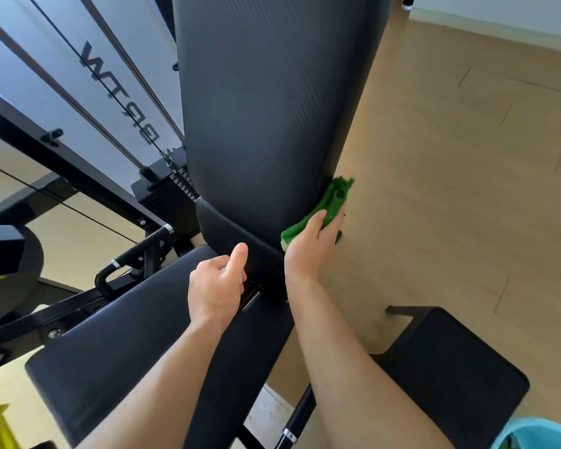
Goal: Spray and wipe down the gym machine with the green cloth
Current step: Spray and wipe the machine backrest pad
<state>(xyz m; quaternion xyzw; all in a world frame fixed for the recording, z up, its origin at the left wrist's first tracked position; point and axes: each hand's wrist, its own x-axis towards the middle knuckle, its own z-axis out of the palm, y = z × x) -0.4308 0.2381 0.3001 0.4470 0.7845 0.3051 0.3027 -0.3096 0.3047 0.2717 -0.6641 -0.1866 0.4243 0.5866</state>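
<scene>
While the right hand (311, 244) is pressing the green cloth (324, 209) flat-palmed against the right edge of the backrest (266, 108) at frame centre, the left hand (217, 286) is curling closed near the seat (127, 335) hinge, maybe around a small spray bottle; cannot tell. Risks: cloth is slipping off the narrow edge to the floor (467, 157), pad face is getting missed, stray mist is hitting the weight stack (162, 196).

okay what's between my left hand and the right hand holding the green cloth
In the head view, only the black padded hinge area where backrest meets seat lies between the left hand and the right hand pressing the green cloth.
</scene>
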